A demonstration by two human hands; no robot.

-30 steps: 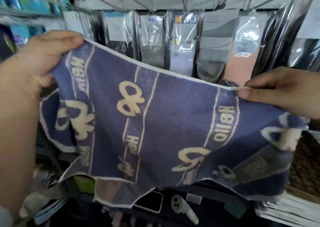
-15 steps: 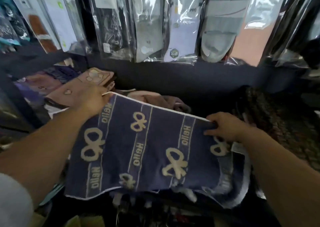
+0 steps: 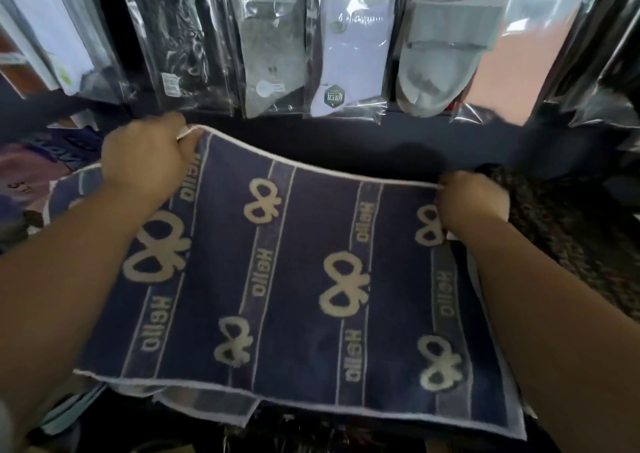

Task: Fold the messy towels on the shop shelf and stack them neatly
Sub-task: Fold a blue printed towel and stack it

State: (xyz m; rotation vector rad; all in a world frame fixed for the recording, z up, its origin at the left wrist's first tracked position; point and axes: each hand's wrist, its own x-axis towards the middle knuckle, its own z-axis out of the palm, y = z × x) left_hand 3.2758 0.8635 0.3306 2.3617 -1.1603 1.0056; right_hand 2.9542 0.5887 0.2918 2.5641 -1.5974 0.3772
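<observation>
The navy Hello towel [image 3: 298,279] is spread below the sock packs [image 3: 346,44], long axis left-right. Its far corners are pinched in closed grips by the left hand [image 3: 145,161] and right hand [image 3: 471,199]; the cloth lies nearward.

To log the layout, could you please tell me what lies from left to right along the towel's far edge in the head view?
Left hand gripping one far corner → navy terry towel with cream bows and Hello stripes → right hand gripping the other corner → dark brown mottled fabric.
</observation>
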